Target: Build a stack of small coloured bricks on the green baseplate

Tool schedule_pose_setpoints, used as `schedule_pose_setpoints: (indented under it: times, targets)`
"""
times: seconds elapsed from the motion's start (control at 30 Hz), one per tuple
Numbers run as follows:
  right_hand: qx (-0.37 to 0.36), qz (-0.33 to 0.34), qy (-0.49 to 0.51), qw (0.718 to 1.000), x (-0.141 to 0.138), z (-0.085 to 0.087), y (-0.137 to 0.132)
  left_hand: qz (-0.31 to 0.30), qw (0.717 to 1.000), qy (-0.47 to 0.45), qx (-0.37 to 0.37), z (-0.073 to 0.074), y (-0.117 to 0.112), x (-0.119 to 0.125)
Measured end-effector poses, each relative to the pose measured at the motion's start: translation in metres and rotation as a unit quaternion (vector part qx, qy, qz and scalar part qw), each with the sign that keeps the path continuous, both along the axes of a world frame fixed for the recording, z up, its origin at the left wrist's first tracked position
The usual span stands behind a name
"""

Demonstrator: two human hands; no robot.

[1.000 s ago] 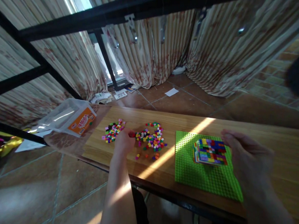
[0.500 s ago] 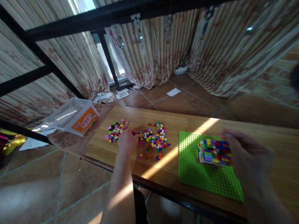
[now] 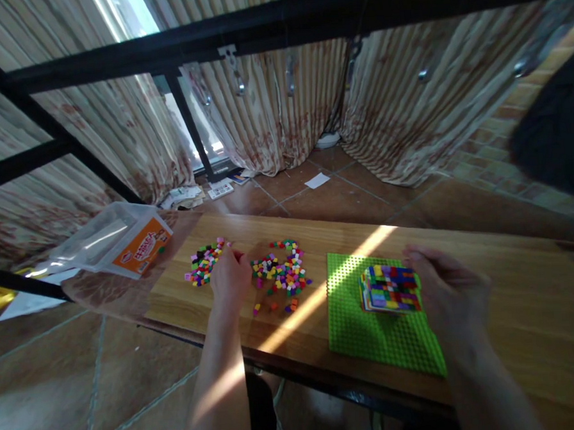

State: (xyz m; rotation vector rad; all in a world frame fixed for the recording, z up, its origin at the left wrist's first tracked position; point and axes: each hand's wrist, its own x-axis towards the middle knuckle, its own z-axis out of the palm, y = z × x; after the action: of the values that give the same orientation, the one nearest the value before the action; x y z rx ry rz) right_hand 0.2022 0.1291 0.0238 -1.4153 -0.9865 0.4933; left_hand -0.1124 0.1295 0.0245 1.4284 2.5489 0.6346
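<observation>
My left hand (image 3: pixel 229 279) is closed with its fingertips drawn together, between two heaps of small coloured bricks. The left heap (image 3: pixel 203 264) lies right beside it, and the right heap (image 3: pixel 290 276) spreads off past my thumb. Any brick in these fingers is hidden. A block of stacked multicoloured bricks (image 3: pixel 390 290) stands on a green studded baseplate (image 3: pixel 371 345). At the block's right side is my right hand (image 3: pixel 447 290), fingers curled into a pinch; I cannot make out what they hold, nor whether they touch the block.
A clear plastic tub (image 3: pixel 118 240) with an orange label stands at the left end of the wooden table (image 3: pixel 293 333). Several loose bricks (image 3: pixel 274 306) lie near the front edge. Curtains (image 3: pixel 282 125) hang behind, and a dark shape (image 3: pixel 552 130) juts in at right.
The whole view has shifted, so the table things appear farther left. Both hands keep about the same places beside the heaps and the block, both still closed.
</observation>
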Motion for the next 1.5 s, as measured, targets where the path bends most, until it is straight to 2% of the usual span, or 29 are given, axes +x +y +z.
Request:
schedule_pose_setpoints:
  times: [0.07,0.1,0.17,0.23,0.3,0.4,0.53,0.83,0.97,1.27,1.4,1.5]
  targets:
    - [-0.001,0.001,0.004,1.000,0.001,0.001,0.001,-0.013,0.992,-0.082,0.094,0.000,0.003,0.005]
    - [-0.001,0.001,0.010,1.000,0.002,0.001,0.001,-0.027,0.979,-0.149,0.139,0.000,0.005,0.011]
    - [-0.003,0.005,0.020,1.000,0.003,0.000,0.002,-0.059,0.926,-0.313,0.201,-0.001,0.006,0.031]
    - [-0.005,0.010,0.023,1.000,0.005,-0.001,0.003,-0.095,0.856,-0.466,0.203,0.000,0.004,0.060]
    - [-0.002,0.016,0.022,1.000,0.006,-0.002,0.003,-0.118,0.793,-0.571,0.174,0.000,-0.001,0.091]
    - [0.003,0.026,0.023,0.999,0.007,-0.003,0.003,-0.136,0.752,-0.633,0.121,0.000,-0.010,0.125]
    - [0.013,0.036,0.013,0.999,0.009,-0.004,0.003,-0.162,0.755,-0.629,0.089,-0.004,-0.012,0.142]
    - [0.014,0.045,0.004,0.999,0.014,-0.004,0.001,-0.238,0.830,-0.488,0.131,-0.014,-0.006,0.158]
    - [0.012,0.050,0.020,0.998,0.014,-0.002,0.000,-0.265,0.807,-0.514,0.125,-0.015,-0.007,0.169]
    - [0.009,0.060,0.022,0.998,0.017,-0.005,-0.001,-0.177,0.754,-0.625,0.093,-0.020,-0.002,0.182]
    - [0.013,0.091,-0.002,0.996,0.016,-0.006,-0.002,-0.164,0.749,-0.637,0.079,-0.019,-0.002,0.181]
    - [0.019,0.137,-0.065,0.988,0.011,-0.003,-0.004,-0.166,0.747,-0.640,0.075,-0.018,-0.002,0.181]
